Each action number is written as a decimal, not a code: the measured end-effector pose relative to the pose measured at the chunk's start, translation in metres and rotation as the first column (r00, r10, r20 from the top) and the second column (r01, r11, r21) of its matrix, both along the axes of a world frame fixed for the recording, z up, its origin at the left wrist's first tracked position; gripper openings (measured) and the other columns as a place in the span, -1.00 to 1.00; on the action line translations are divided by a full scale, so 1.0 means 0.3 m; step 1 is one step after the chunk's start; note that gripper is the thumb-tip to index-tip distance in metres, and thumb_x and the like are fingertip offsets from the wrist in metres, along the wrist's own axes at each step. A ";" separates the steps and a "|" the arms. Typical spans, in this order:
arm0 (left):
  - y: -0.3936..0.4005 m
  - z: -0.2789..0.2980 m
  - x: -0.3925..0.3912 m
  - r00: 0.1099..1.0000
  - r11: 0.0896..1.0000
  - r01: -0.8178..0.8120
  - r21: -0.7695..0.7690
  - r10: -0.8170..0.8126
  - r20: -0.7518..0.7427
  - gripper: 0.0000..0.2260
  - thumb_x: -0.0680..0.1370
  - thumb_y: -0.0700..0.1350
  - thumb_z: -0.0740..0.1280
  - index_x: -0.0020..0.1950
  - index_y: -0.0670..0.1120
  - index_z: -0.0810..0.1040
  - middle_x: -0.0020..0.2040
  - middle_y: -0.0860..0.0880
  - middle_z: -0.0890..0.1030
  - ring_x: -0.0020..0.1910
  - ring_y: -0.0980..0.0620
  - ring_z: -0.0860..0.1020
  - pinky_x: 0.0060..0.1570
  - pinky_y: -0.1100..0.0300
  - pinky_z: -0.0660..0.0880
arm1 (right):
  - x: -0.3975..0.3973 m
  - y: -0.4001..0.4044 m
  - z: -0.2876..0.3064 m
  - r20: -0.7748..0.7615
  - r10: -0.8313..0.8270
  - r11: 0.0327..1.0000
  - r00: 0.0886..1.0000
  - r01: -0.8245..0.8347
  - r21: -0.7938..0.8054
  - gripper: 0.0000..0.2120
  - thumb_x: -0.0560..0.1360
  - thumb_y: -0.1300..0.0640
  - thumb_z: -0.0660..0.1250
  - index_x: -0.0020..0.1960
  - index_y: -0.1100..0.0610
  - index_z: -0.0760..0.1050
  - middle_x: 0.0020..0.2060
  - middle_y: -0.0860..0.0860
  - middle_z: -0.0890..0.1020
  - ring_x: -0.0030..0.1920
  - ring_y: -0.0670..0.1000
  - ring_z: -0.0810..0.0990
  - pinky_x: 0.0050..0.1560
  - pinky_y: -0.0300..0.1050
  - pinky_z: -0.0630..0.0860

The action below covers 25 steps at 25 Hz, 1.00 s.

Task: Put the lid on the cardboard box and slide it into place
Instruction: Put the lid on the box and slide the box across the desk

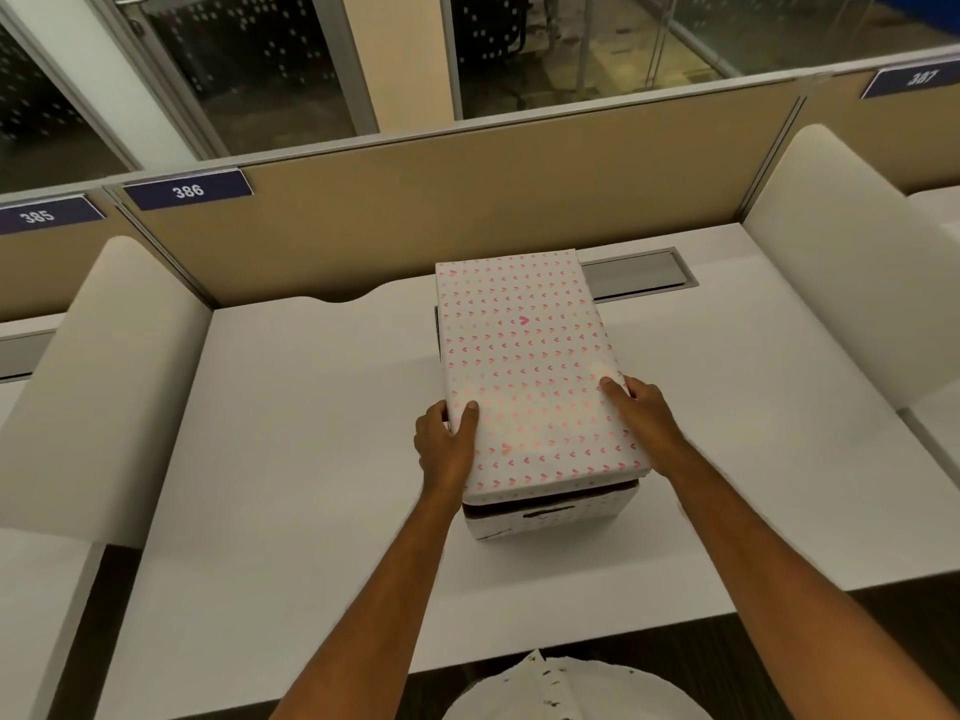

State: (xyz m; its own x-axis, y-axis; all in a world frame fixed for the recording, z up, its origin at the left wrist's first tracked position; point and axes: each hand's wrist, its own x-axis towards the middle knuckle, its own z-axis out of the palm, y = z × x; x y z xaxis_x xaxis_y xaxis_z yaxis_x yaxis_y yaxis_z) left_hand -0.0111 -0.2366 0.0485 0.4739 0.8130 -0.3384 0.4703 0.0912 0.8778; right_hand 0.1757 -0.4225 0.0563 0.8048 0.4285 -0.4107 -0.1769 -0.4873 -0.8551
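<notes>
A white lid (524,356) patterned with small pink hearts lies over the cardboard box (550,517) in the middle of the white desk. Only the box's near end wall shows below the lid, with a dark gap between them at the near edge. My left hand (447,444) grips the lid's near left edge, thumb on top. My right hand (641,413) grips the near right edge, thumb on top too. The rest of the box is hidden under the lid.
The white desk (291,433) is bounded by a tan partition (467,200) at the back and white rounded dividers (98,387) on both sides. A grey cable slot (639,275) lies just behind the lid. White patterned cloth (561,688) shows at the bottom edge.
</notes>
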 end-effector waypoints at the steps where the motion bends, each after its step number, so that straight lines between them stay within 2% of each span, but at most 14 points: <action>1: -0.002 -0.011 -0.004 1.000 1.000 -0.016 0.019 0.017 -0.020 -0.45 0.48 0.31 0.32 0.35 0.02 0.45 0.32 -0.05 0.51 0.25 -0.06 0.56 0.28 -0.14 0.57 | 0.005 0.008 -0.011 0.026 0.008 1.000 1.000 -0.007 -0.015 -0.51 0.61 -0.20 0.24 0.38 0.10 0.49 0.17 0.05 0.66 0.04 0.08 0.65 -0.06 -0.09 0.51; 5: -0.013 -0.058 -0.015 0.998 0.998 -0.048 0.031 0.049 -0.046 -0.45 0.48 0.33 0.30 0.35 0.04 0.44 0.35 -0.06 0.47 0.30 -0.10 0.53 0.32 -0.19 0.55 | 0.018 0.030 -0.041 0.108 0.050 0.997 0.993 -0.044 -0.059 -0.51 0.61 -0.18 0.25 0.38 0.14 0.50 0.15 0.05 0.64 0.04 0.09 0.64 -0.13 -0.18 0.51; 7: -0.015 -0.076 -0.020 0.997 0.998 -0.049 0.029 0.051 -0.054 -0.47 0.51 0.30 0.32 0.36 0.02 0.43 0.37 -0.08 0.46 0.31 -0.11 0.53 0.31 -0.16 0.55 | 0.016 0.037 -0.058 0.134 0.061 0.994 0.989 -0.049 -0.093 -0.51 0.61 -0.18 0.26 0.37 0.15 0.50 0.15 0.07 0.63 0.05 0.11 0.65 -0.02 -0.08 0.57; 9: -0.019 -0.081 -0.024 0.998 0.999 -0.042 0.009 0.042 -0.041 -0.52 0.57 0.21 0.35 0.38 -0.03 0.43 0.38 -0.10 0.45 0.28 -0.09 0.54 0.25 -0.05 0.56 | 0.012 0.032 -0.079 0.134 0.058 0.993 0.989 -0.043 -0.109 -0.51 0.60 -0.19 0.26 0.35 0.13 0.50 0.17 0.09 0.62 0.06 0.13 0.65 0.08 0.01 0.59; 13: -0.020 -0.096 -0.025 0.999 0.999 -0.033 -0.036 0.032 -0.029 -0.58 0.62 0.12 0.33 0.40 -0.04 0.43 0.36 -0.08 0.45 0.23 -0.06 0.57 0.13 0.07 0.54 | 0.013 0.025 -0.113 0.123 0.046 0.993 0.991 -0.032 -0.117 -0.49 0.57 -0.26 0.26 0.33 0.09 0.51 0.21 0.10 0.60 0.05 0.12 0.66 0.11 0.06 0.62; 17: -0.015 -0.112 -0.029 0.999 1.000 -0.020 -0.022 0.020 -0.025 -0.58 0.61 0.16 0.33 0.38 -0.02 0.45 0.33 -0.06 0.46 0.22 -0.07 0.59 0.14 0.03 0.60 | 0.012 0.022 -0.120 0.117 0.043 0.993 0.992 -0.029 -0.115 -0.54 0.62 -0.14 0.26 0.36 0.16 0.50 0.20 0.08 0.58 0.01 0.07 0.61 0.00 -0.08 0.51; 21: -0.019 -0.131 -0.038 0.999 0.999 -0.018 -0.027 0.017 -0.029 -0.55 0.57 0.24 0.34 0.36 0.03 0.47 0.31 -0.04 0.52 0.18 -0.05 0.62 0.17 -0.04 0.63 | 0.012 0.012 -0.128 0.108 0.055 0.992 0.993 -0.042 -0.120 -0.56 0.62 -0.12 0.26 0.35 0.16 0.49 0.15 0.03 0.58 0.00 0.04 0.60 0.04 -0.04 0.52; 25: -0.026 -0.146 -0.048 0.999 0.998 -0.018 -0.057 0.016 -0.029 -0.53 0.52 0.28 0.34 0.32 0.04 0.48 0.28 -0.02 0.57 0.14 -0.04 0.65 0.17 -0.07 0.65 | 0.009 -0.002 -0.159 0.109 0.071 0.987 0.992 -0.054 -0.149 -0.53 0.59 -0.20 0.26 0.33 0.10 0.51 0.20 0.08 0.62 0.06 0.13 0.66 0.16 0.11 0.62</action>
